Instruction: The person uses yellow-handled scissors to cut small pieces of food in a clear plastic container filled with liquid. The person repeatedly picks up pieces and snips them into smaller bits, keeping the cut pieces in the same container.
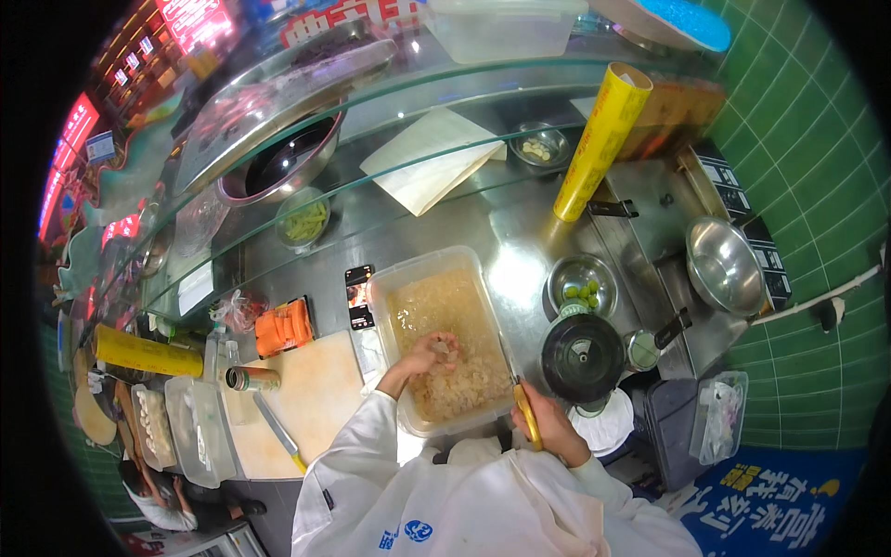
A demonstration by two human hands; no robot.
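Note:
A translucent plastic tub point(426, 261) stands before me, holding cloudy liquid and many pale, jelly-like pieces point(456, 390) heaped at its near end. Over the liquid, my left hand point(424, 354) curls its fingers around a small pale translucent piece point(440, 347). My right hand point(553, 421) is at the tub's near right corner, gripping a yellow-handled knife point(527, 416). Its thin blade points away from me along the tub's right rim. A smartphone point(359, 297) with a lit screen lies beside the tub's far left corner.
Left are a cutting board point(313, 390), another knife point(277, 425), a can point(252, 379) and orange blocks point(284, 327). Right stand a black-lidded container point(583, 358) and a steel bowl point(583, 278) of green fruit. A glass shelf point(397, 167) crosses ahead; another person point(156, 491) is at lower left.

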